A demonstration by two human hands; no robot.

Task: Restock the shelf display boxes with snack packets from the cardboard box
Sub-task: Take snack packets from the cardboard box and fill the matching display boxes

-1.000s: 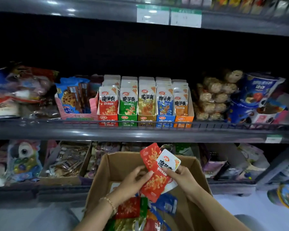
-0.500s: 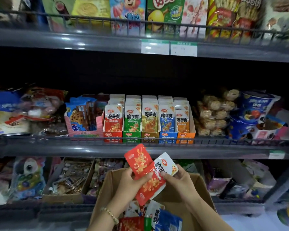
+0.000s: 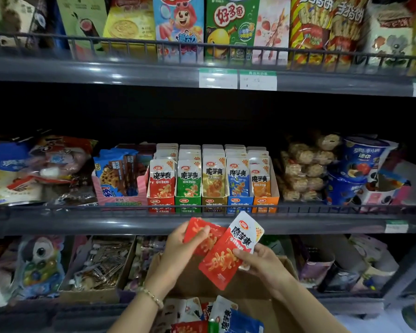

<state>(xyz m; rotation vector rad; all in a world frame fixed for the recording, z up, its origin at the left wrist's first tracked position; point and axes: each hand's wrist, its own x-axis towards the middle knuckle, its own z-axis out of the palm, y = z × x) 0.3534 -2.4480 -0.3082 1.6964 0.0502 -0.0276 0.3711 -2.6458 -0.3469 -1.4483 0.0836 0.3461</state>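
Low in the centre of the frame, both hands have come up out of the cardboard box (image 3: 190, 284) over the last second, so the two packets they carry now overlap the front edge of the middle shelf (image 3: 82, 222) instead of hanging over the box mouth. The left hand (image 3: 178, 251) pinches a red packet (image 3: 202, 233), thumb across its face and fingers behind. The right hand (image 3: 259, 263) grips the lower right edge of a red-and-white packet (image 3: 228, 258) that lies tilted over the first one. The pair is also fanned wider than before, which suggests they are being separated for placing one at a time. That puts the task at the loading step: the red display box (image 3: 161, 203), leftmost in the row of five coloured boxes at mid-frame, sits just above and slightly left of the hands and matches the packets' colour, so it is the likely target, though it already looks well filled. More loose packets (image 3: 226, 316) remain in the box at the bottom edge, below the wrists.
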